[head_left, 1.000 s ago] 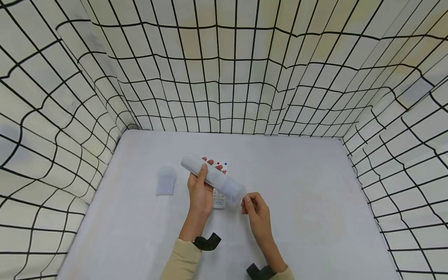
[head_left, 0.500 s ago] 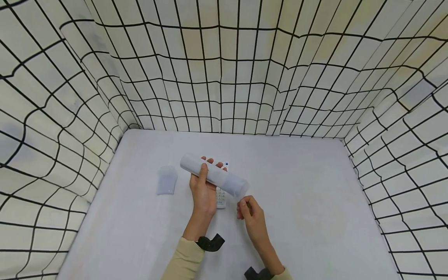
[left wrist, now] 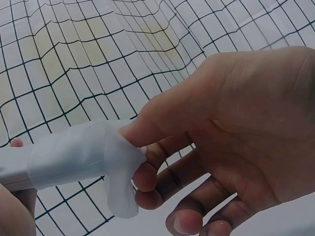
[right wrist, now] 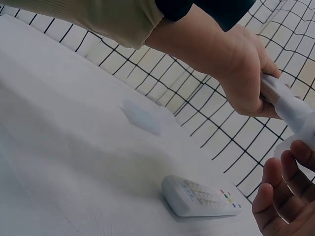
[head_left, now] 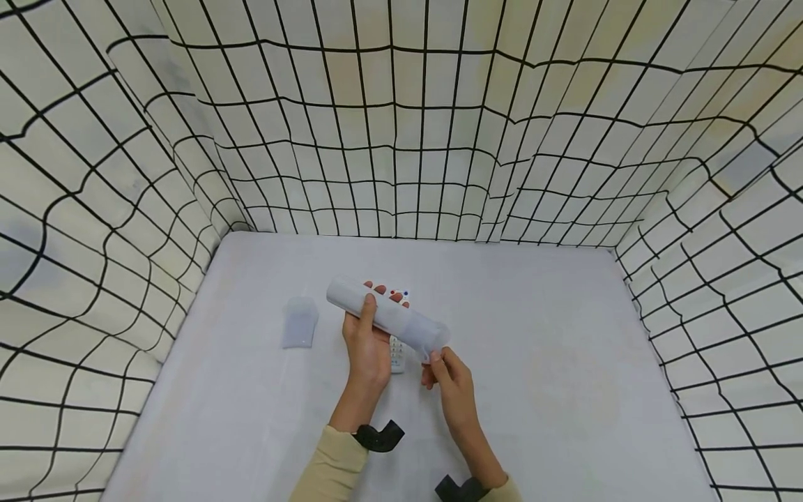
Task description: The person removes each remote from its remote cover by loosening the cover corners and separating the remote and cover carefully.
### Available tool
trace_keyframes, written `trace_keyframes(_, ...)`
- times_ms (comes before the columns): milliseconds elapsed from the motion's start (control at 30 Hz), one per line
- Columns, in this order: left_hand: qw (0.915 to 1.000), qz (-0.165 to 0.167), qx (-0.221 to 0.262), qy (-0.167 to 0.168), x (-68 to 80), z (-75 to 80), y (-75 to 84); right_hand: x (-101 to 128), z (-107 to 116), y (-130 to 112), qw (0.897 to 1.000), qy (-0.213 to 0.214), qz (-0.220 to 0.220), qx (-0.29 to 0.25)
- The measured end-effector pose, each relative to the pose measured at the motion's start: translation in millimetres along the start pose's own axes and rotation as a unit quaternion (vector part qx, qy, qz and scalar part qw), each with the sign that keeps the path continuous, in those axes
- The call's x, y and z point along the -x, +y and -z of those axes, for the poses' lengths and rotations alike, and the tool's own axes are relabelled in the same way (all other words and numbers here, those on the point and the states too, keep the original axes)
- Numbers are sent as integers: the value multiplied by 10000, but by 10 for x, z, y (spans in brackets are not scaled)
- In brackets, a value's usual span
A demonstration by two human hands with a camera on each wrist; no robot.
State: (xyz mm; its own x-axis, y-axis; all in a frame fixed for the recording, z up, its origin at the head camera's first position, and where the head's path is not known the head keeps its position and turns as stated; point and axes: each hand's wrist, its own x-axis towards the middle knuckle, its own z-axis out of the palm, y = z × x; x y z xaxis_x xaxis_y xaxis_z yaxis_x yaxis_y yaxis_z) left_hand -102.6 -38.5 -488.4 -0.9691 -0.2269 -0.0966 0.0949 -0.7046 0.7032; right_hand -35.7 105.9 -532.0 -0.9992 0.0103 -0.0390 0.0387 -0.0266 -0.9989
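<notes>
My left hand [head_left: 366, 354] grips a long white remote control [head_left: 351, 295] slantwise above the table, its plain back facing up. A translucent plastic sleeve [left wrist: 69, 155] covers the remote's right end, and its loose end hangs past the tip. My right hand [head_left: 456, 390] pinches the edge of this sleeve between thumb and index finger, the other fingers loosely bent. Below lies a second white remote control [right wrist: 202, 196], buttons up, partly hidden by the left hand in the head view. Left of the hands, a flat translucent sleeve [head_left: 300, 324] rests on the table.
A white-covered table [head_left: 552, 390] spreads beneath the hands. White walls with a black grid [head_left: 408, 125] enclose its back and both sides. Each wrist wears a black camera mount, such as the left one [head_left: 379, 436].
My right hand has moved slightly left, closer to the sleeve's end, and now pinches its edge. The left hand and held remote have shifted slightly right. The table items stay put.
</notes>
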Motion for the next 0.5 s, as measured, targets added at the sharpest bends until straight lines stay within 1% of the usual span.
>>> trace_keyframes(167,9999,-41,-125,20,-4,15,11,6,9,8,10000,-13,-86,-31)
trace_keyframes(300,9997,-54,-220,60,-1,36,22,18,14,24,9999,-43,-77,70)
trace_keyframes(400,9997,-88,-199,78,-9,47,21,31,19,35,9999,-40,15,160)
trace_keyframes(500,9997,-106,-214,57,-18,50,20,48,24,40,9994,75,187,265)
